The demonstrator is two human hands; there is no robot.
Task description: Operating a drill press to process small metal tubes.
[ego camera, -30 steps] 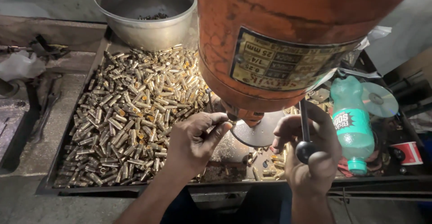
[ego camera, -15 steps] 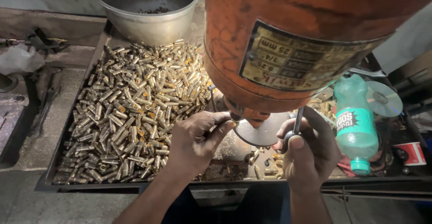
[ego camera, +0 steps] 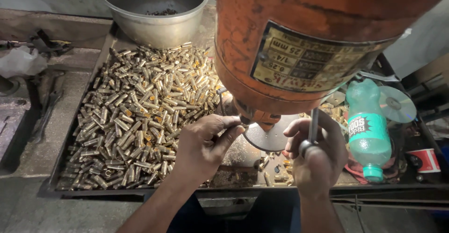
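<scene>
A big orange drill-press head (ego camera: 299, 36) fills the upper right. Its chuck (ego camera: 256, 117) hangs just above a round grey work plate (ego camera: 267, 138). My left hand (ego camera: 206, 144) reaches under the chuck with thumb and fingers pinched together at the chuck; what they pinch is hidden. My right hand (ego camera: 318, 153) is closed around the dark lever handle (ego camera: 312, 130) with a round knob, to the right of the plate. A heap of small brass tubes (ego camera: 140, 116) covers the metal tray (ego camera: 61, 186) left of my left hand.
A steel bowl (ego camera: 154, 8) with a few dark pieces stands at the back of the tray. A green plastic bottle (ego camera: 369, 130) lies at the right, beside a shiny disc (ego camera: 397, 104) and a red-and-white cup (ego camera: 423, 160). Dark tools (ego camera: 42, 106) lie on the left bench.
My view has shifted slightly, so the drill head sits further right. Both hands stay at the chuck and the lever, with the right hand a little lower on the handle.
</scene>
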